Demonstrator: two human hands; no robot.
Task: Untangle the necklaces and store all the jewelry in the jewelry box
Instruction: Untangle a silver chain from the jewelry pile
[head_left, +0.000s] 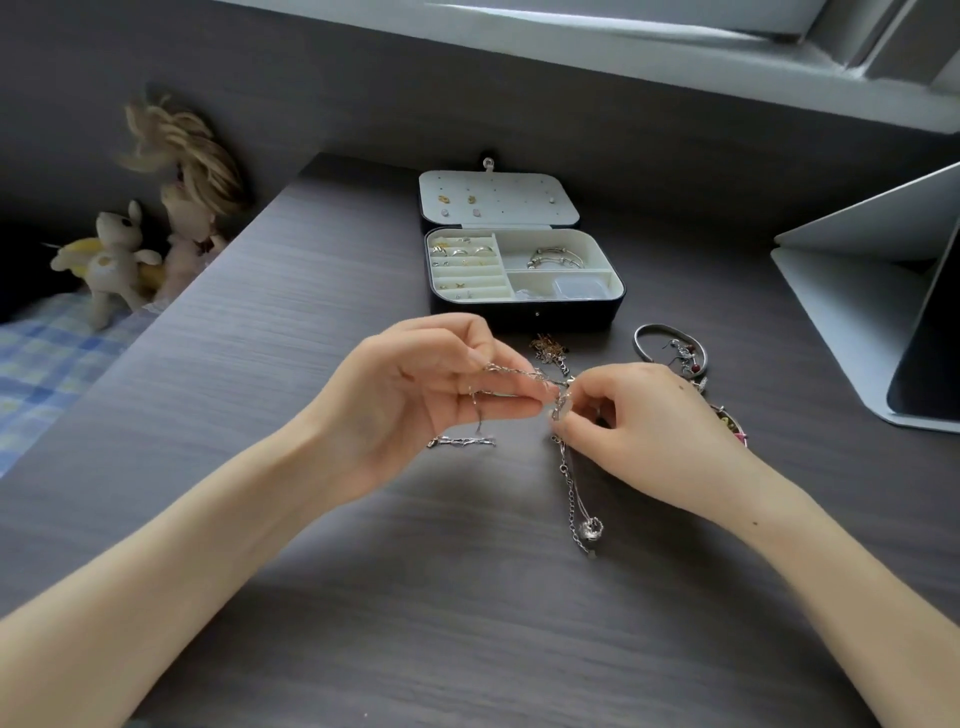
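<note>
Tangled silver necklaces (524, 375) are held just above a dark wood-grain desk (311, 571) at the middle of the scene. The strands are pinched by the left hand (415, 395), whose palm is turned inward and whose fingers are curled round them. The knot is nipped between the thumb and fingertips of the right hand (649, 421). The two hands are brought almost fingertip to fingertip.

One chain (571, 483) is seen running from the right hand toward six o'clock, ending in a small round pendant (592, 527). A short silver length (462, 442) is seen at six o'clock from the left hand; whether it is joined to the tangle cannot be told.

At twelve o'clock from the hands the jewelry box (519, 312) is set open, its pale lid (498, 200) folded back and dotted with stud earrings. Rings (462, 252) are slotted in its left section. Silver bangles (556, 257) are laid in the upper right compartment, and a clear plastic case (579, 287) in the lower right.

A heap of gold chain (550, 348) is left between box and hands. At one o'clock from the right hand, a silver bangle (638, 347) is ringed round loose pieces. Plush toys (119, 254) are propped at ten o'clock, and a white stand (857, 312) is placed at three o'clock.
</note>
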